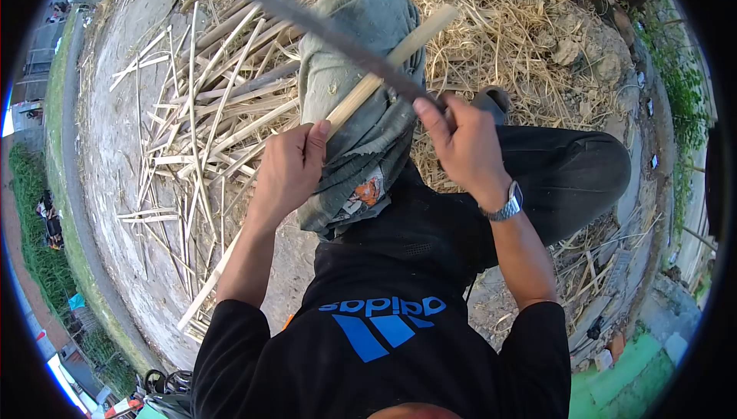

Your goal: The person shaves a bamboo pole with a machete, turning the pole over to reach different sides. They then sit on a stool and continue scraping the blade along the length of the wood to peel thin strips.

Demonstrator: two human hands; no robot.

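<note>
My left hand (290, 164) is closed around a long, pale bamboo strip (355, 103), its thumb lying along the top. The strip slants across my raised knee, which is wrapped in a worn grey-green cloth (367, 12). Below the hand, the strip's tail runs down past my forearm. Gripped in my right hand (468, 141) is a long, dark machete (318, 29), its handle mostly hidden by the fingers. The blade crosses over the strip above the knee and points to the upper left.
Split bamboo strips (203, 112) lie in a loose pile on the ground to the left. Curly shavings (491, 43) cover the ground ahead and to the right. My other leg (568, 169) is folded out to the right.
</note>
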